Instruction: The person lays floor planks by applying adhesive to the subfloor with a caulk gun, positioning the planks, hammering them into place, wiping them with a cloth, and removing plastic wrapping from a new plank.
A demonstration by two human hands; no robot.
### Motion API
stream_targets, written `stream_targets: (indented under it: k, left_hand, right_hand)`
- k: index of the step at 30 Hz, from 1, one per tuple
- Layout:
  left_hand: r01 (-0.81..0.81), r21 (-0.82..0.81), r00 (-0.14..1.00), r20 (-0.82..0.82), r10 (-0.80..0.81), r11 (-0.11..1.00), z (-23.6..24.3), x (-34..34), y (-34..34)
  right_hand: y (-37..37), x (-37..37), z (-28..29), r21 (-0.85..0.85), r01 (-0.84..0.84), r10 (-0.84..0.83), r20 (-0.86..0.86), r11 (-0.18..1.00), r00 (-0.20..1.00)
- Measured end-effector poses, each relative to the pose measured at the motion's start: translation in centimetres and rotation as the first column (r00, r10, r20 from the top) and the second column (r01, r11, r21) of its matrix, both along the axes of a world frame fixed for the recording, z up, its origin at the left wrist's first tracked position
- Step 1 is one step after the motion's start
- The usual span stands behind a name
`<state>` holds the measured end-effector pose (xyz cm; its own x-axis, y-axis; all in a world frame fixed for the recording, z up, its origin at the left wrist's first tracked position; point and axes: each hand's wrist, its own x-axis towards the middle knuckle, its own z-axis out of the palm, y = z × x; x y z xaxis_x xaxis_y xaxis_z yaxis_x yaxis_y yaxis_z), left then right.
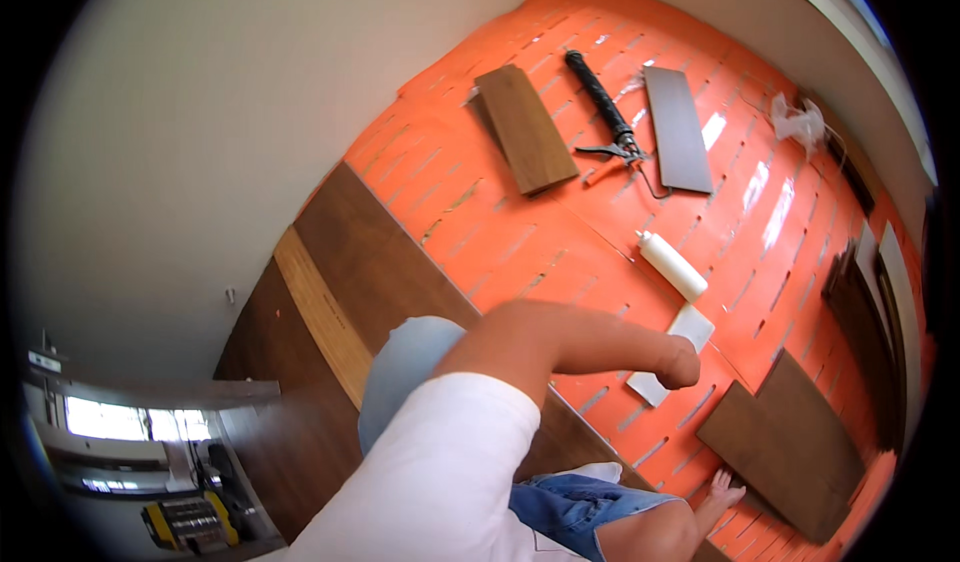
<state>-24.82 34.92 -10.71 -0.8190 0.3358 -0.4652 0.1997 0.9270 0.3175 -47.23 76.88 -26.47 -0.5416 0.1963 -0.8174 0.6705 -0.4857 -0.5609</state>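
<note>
Head view: person knelt on laid dark wood floor (330,252), looking down at orange underlay (560,222) w/ slotted cut-outs. One arm, white sleeve, reached across to the right; its hand (672,362) was seen end-on, resting at or just over a white card-like piece (680,347) on the underlay. Fingers hidden behind the knuckles, so can't tell if they were curled, spread or gripping. Which arm it was isn't clear either; it came from the lower middle, prob. the right. Other hand not in view. A bare foot (722,490) showed at the lower edge, beside a denim leg.

Nearest thing to the hand: white adhesive tube (673,266), lying on its side just beyond the card, nozzle end pointing up-left. Judged: light-to-medium, stiff-walled, smooth and a bit slippery; best taken round the mid-barrel, not the nozzle. Whether full or part-used can't be told.

Farther up: black caulking gun (606,112), no tube loaded as far as visible. Left of it a brown plank offcut (526,128); right of it a grey-brown plank (678,130). Planks look rigid, flat, easy to grab by long edges. Two dark boards (785,442) overlapped at lower right, near the foot. Stack of planks (875,312) along the right wall; crumpled clear plastic bag (797,120) at upper right, contents not readable.
</note>
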Motion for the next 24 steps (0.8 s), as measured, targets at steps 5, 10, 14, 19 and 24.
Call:
stream_targets:
  k: [5,10,14,19,24]
  left_hand:
    - [-0.266,0.062,0.964,0.016,0.266,0.962,5.3,7.8,-6.9]
    - [-0.723,0.312,0.679,0.152,0.718,0.617,0.8,27.5,-10.0]
    - [-0.910,0.250,0.401,0.327,0.856,0.330,0.9,38.2,-7.4]
    - [-0.892,0.383,0.394,0.403,0.826,0.239,0.1,41.6,-4.9]
    - [-0.894,0.397,0.369,0.386,0.845,0.209,-3.4,42.7,-3.9]
  right_hand:
    - [1.1,0.0,2.5,0.052,0.033,-0.031,-0.045,0.998,0.999]
    - [-0.6,0.0,3.2,0.082,-0.077,0.081,-0.052,0.994,0.995]
    - [-1.4,2.3,5.5,0.132,-0.134,0.143,-0.064,0.982,0.988]
    - [1.7,6.7,9.1,0.340,-0.201,0.235,-0.062,0.919,0.970]
    - [4.7,12.9,13.3,0.611,-0.268,0.339,0.001,0.745,0.941]
